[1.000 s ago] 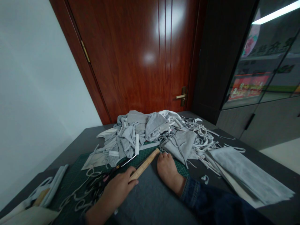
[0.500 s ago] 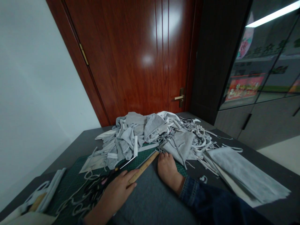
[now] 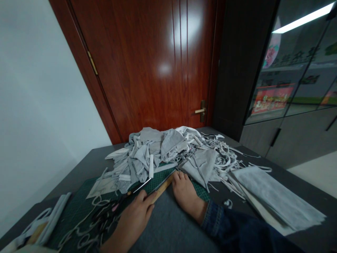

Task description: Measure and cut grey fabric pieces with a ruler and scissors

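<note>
On the desk (image 3: 91, 165), partly over the green gridded mat (image 3: 72, 207), dark grey cloth (image 3: 173, 225) lies spread; wooden strip (image 3: 162, 188) slants along its left edge; left hand (image 3: 135, 216) grips the near part, thumb one side, fingers the other; right hand (image 3: 185, 193) has fingers bunched narrow at the far end; can't tell if they pinch cloth too.

Progress, my read: strip is on the edge, both hands placed, so this piece looks midway; no cut or mark visible on the dark cloth; scissors (image 3: 129, 193) lie unused beyond the left hand; how much remains, can't tell.

Materials: strip pale, straight, looks rigid; dark cloth matte, probably soft; heap of grey cloth (image 3: 143, 154) behind, limp and crumpled; tangled cords (image 3: 223, 160) right of it, thin, curly; folded pale cloth (image 3: 279, 196) far right, flat, layered, rough at the end.
</note>
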`<action>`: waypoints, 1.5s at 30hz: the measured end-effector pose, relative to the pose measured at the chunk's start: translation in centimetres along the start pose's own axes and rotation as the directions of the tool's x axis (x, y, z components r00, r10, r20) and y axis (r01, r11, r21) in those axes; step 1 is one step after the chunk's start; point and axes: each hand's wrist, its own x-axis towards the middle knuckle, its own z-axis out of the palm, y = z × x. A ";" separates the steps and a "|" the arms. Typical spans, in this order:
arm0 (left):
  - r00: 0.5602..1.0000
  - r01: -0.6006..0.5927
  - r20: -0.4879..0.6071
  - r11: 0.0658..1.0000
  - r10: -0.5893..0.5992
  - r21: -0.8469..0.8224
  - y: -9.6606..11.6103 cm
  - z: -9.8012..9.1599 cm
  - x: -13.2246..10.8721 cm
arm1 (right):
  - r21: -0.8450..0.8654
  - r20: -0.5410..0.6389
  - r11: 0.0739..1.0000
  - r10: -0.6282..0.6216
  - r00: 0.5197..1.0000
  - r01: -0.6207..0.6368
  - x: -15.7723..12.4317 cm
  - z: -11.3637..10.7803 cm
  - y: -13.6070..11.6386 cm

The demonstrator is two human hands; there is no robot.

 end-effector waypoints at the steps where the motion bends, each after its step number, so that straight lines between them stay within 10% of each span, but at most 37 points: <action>1: 1.000 -0.003 -0.007 1.000 0.003 0.027 0.1 0.0 0.0 | 0.033 -0.034 0.997 -0.071 0.997 0.072 -0.1 0.1 -0.1; 6: 0.999 -0.038 -0.029 0.997 0.040 0.068 0.0 0.5 0.3 | 0.244 -0.188 0.919 -0.269 0.944 0.311 -1.0 0.4 -0.3; 22: 0.970 -0.113 -0.187 0.972 0.153 0.208 -0.9 1.9 -0.5 | 0.243 -0.111 0.910 -0.317 0.942 0.335 -1.3 0.7 0.0; 30: 0.767 -0.607 -0.209 0.791 0.607 0.073 -2.7 0.1 -5.1 | 0.244 -0.064 0.910 -0.330 0.942 0.335 -1.5 0.7 0.2; 39: 0.935 -0.339 0.068 0.931 0.349 -0.134 -5.5 -1.5 -9.6 | 0.193 -0.069 0.924 -0.323 0.944 0.330 -2.1 0.9 0.0; 45: 0.933 -0.344 0.080 0.935 0.351 -0.085 -6.0 -1.5 -11.4 | 0.193 -0.035 0.925 -0.328 0.944 0.328 -2.1 1.0 0.4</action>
